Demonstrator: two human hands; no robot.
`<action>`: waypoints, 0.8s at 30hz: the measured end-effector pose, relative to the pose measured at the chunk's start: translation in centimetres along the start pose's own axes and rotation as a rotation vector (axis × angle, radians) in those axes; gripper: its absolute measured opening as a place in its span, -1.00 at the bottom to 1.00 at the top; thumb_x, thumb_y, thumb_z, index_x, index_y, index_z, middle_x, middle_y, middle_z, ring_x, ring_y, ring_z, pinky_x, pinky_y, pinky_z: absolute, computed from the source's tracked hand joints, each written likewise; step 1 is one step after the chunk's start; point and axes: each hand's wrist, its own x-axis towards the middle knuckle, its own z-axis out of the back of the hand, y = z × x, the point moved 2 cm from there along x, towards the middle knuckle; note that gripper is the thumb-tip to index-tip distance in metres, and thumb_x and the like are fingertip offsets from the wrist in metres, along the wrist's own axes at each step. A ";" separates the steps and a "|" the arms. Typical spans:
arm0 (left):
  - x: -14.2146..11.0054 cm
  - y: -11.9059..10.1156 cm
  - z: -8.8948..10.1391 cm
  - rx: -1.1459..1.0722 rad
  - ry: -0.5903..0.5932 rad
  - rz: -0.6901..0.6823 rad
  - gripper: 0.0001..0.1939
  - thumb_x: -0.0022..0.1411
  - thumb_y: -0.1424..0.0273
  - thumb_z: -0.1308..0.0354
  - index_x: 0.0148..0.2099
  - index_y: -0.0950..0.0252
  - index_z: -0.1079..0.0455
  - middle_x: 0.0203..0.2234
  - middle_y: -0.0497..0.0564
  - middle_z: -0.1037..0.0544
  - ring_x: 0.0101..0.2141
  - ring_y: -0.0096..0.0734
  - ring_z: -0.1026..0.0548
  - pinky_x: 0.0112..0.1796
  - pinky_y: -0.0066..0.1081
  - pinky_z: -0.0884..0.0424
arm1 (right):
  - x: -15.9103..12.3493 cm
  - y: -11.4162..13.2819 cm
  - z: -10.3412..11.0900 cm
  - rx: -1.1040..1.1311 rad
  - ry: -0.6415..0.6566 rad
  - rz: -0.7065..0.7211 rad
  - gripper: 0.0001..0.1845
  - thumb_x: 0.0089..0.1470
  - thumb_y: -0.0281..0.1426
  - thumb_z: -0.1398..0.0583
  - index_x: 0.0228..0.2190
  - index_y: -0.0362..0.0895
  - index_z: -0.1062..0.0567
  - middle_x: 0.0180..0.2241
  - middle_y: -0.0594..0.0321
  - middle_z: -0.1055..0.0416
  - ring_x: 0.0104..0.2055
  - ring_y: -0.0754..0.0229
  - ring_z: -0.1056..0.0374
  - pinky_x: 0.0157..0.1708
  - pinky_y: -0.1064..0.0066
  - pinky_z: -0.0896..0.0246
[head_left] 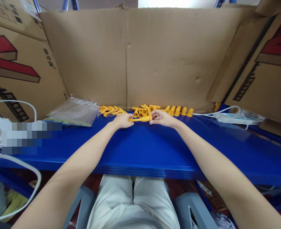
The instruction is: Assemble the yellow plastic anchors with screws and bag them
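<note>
Over the blue tabletop, both hands hold a slim yellow plastic piece (144, 119) sideways. It has a ridged, screw-like shaft on the left and a thicker, flared body on the right. My left hand (124, 120) is closed on its thin, knobbed end. Fingers of my right hand (161, 118) pinch the wide end. Just behind lie several yellow hollow flared parts (144, 111), some with their openings facing me. Left of them is a heap of yellow handle-like pieces (109, 110) with small metal-looking bits. Several yellow thimble-shaped caps (177, 111) stand in a row beyond my right hand.
Clear plastic bags (74, 111) lie stacked on the left. A cardboard panel (154, 57) closes off the back, with cardboard boxes (13, 70) at the sides. At right rests a white power strip (238, 118) with cables. The blue table's front edge (145, 170) is above my lap.
</note>
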 end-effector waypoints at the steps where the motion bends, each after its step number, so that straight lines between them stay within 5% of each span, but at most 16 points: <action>1: 0.0 0.0 0.0 0.001 -0.003 -0.001 -0.73 0.04 0.26 -0.05 -0.20 0.22 -0.41 -0.33 0.03 -0.56 -0.27 -0.20 -0.50 -0.31 -0.39 -0.32 | -0.1 0.1 0.0 0.026 0.032 -0.042 -0.63 -0.16 -0.39 -0.37 -0.33 -0.14 -0.33 -0.28 0.18 -0.43 -0.33 0.26 -0.44 -0.26 0.38 -0.40; 5: -0.1 -0.1 0.4 0.006 -0.032 -0.010 -0.73 0.04 0.27 -0.05 -0.21 0.22 -0.42 -0.35 0.02 -0.57 -0.28 -0.21 -0.50 -0.30 -0.39 -0.33 | -0.5 0.4 -0.6 0.138 0.130 -0.192 -0.58 0.02 -0.05 -0.22 -0.49 -0.17 -0.36 -0.56 0.18 -0.43 -0.56 0.29 -0.39 -0.56 0.49 -0.32; 9: -0.3 -0.4 0.9 0.024 -0.065 -0.001 -0.73 0.04 0.25 -0.05 -0.21 0.23 -0.41 -0.37 0.05 -0.56 -0.28 -0.15 -0.50 -0.32 -0.35 -0.34 | -0.2 -0.2 -1.4 0.216 0.066 -0.258 -0.41 0.08 0.11 -0.04 -0.64 -0.12 -0.31 -0.79 0.31 -0.20 -0.78 0.37 -0.13 -0.81 0.52 -0.06; 12: -0.3 -0.5 1.1 0.024 -0.079 0.023 -0.74 0.04 0.25 -0.05 -0.22 0.22 -0.40 -0.38 0.05 -0.56 -0.29 -0.14 -0.51 -0.33 -0.35 -0.33 | 0.0 -0.4 -1.6 0.216 0.029 -0.323 -0.37 0.07 0.17 0.03 -0.65 -0.09 -0.30 -0.84 0.35 -0.09 -0.83 0.38 -0.02 -0.88 0.52 0.11; 14: -0.2 -0.5 1.1 0.019 -0.080 0.045 -0.74 0.03 0.25 -0.05 -0.23 0.22 -0.40 -0.38 0.05 -0.55 -0.29 -0.15 -0.51 -0.34 -0.36 -0.32 | -0.1 -0.2 -1.5 0.227 0.082 -0.376 -0.34 0.06 0.20 0.09 -0.60 -0.10 -0.33 -0.79 0.28 -0.21 -0.80 0.34 -0.11 -0.87 0.51 0.09; 17: -0.2 -0.2 1.0 0.013 -0.063 0.083 -0.75 0.03 0.25 -0.06 -0.25 0.22 -0.40 -0.38 0.05 -0.56 -0.29 -0.17 -0.50 -0.33 -0.37 -0.33 | -0.7 0.4 -1.2 0.314 0.218 -0.411 -0.41 0.12 0.12 0.05 -0.41 -0.15 -0.38 -0.53 0.11 -0.47 -0.62 0.26 -0.37 -0.80 0.53 -0.07; 20: -0.2 -0.1 1.0 0.011 -0.049 0.096 -0.78 0.03 0.26 -0.05 -0.28 0.22 -0.40 -0.39 0.05 -0.55 -0.30 -0.18 -0.50 -0.34 -0.37 -0.33 | -1.2 0.7 -0.8 0.379 0.217 -0.350 -0.69 0.09 -0.18 -0.21 -0.22 -0.12 -0.34 -0.28 0.15 -0.53 -0.47 0.26 -0.46 -0.69 0.57 -0.20; 24: -0.5 -0.4 1.3 0.035 -0.069 0.091 -0.78 0.02 0.26 -0.05 -0.28 0.22 -0.40 -0.40 0.06 -0.55 -0.30 -0.16 -0.50 -0.34 -0.36 -0.33 | -1.0 0.6 -1.0 0.358 0.146 -0.311 -0.82 0.11 -0.30 -0.21 -0.33 -0.16 -0.36 -0.39 0.17 -0.53 -0.57 0.33 -0.40 -0.60 0.56 -0.27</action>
